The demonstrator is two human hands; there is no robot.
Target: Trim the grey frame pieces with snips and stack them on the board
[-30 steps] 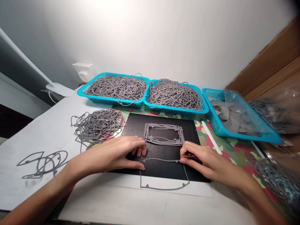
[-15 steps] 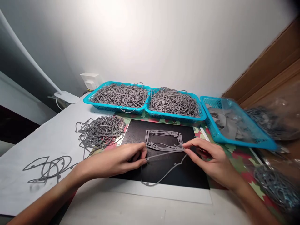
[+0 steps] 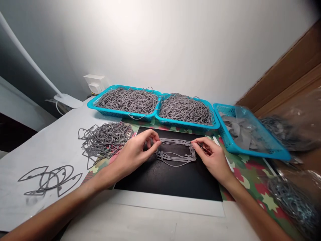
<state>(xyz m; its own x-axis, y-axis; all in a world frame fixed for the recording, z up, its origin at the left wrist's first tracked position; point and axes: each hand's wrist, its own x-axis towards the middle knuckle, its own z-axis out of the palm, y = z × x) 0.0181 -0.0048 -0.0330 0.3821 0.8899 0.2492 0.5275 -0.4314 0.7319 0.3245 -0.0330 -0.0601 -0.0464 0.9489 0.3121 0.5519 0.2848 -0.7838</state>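
Observation:
A stack of thin grey rubber gaskets (image 3: 175, 164) lies in a rough rectangle on a black mat (image 3: 170, 184). At its far left corner, my left hand (image 3: 140, 145) pinches a gasket between thumb and forefinger. My right hand (image 3: 210, 155) pinches the same gasket at the far right corner, over the stack. A thin dark thing (image 3: 204, 148), perhaps a tool, shows under the right fingers; its kind is unclear. The near side of the top gasket bows out towards me.
Two blue baskets (image 3: 120, 115) (image 3: 188, 124) heaped with grey gaskets stand at the back. A third blue basket (image 3: 260, 154) at right holds flat grey pieces. Loose gaskets (image 3: 107, 139) are piled at left, with several more (image 3: 52, 180) on the white surface. Bagged gaskets (image 3: 291, 201) lie at right.
Both hands have moved away from me, from the stack's near side to its far corners. The loose gasket that hung towards me now lies along the stack.

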